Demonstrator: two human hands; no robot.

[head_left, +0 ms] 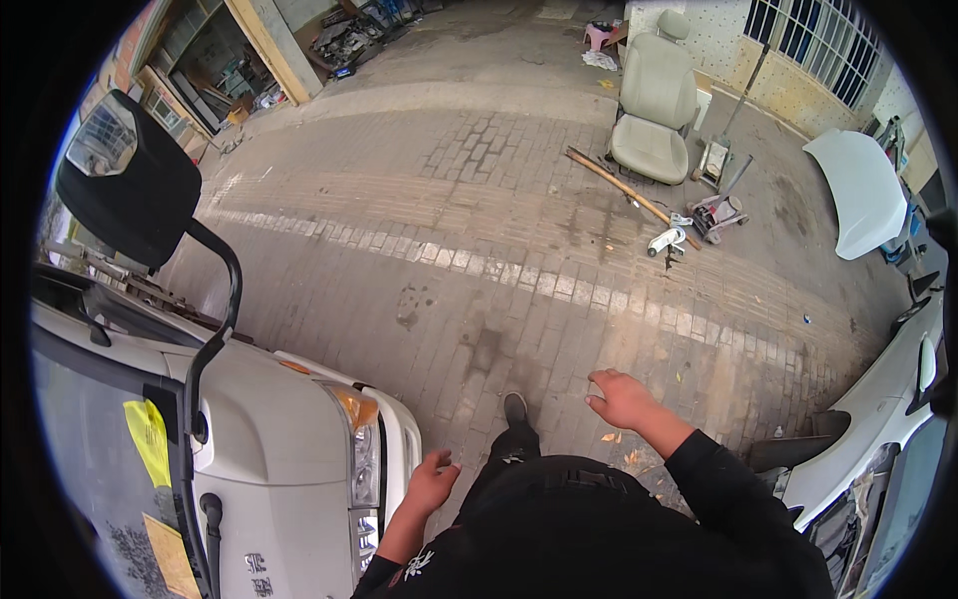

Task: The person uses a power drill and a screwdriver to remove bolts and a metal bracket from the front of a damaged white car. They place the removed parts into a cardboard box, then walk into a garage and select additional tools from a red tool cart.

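Observation:
My left hand (pixel 433 481) hangs beside the white truck front (pixel 274 449), near its headlight (pixel 365 459), with loosely bent fingers and nothing in them. My right hand (pixel 625 401) is held out over the brick paving (pixel 519 319), fingers slightly curled and apart, holding nothing. My dark shoe (pixel 515 407) shows between the hands. On the truck are a black side mirror (pixel 130 200) on a bent arm, a wiper (pixel 212 524) and a yellow paper (pixel 146 439) at the windscreen.
Ahead right stand a beige car seat (pixel 654 95), jacks (pixel 717 218) and a long brown bar (pixel 614 183) on the paving. A white bonnet (pixel 853 190) leans at the right, above a partly dismantled white car (pixel 878 419). Open workshop bays with piled parts (pixel 344 45) are behind.

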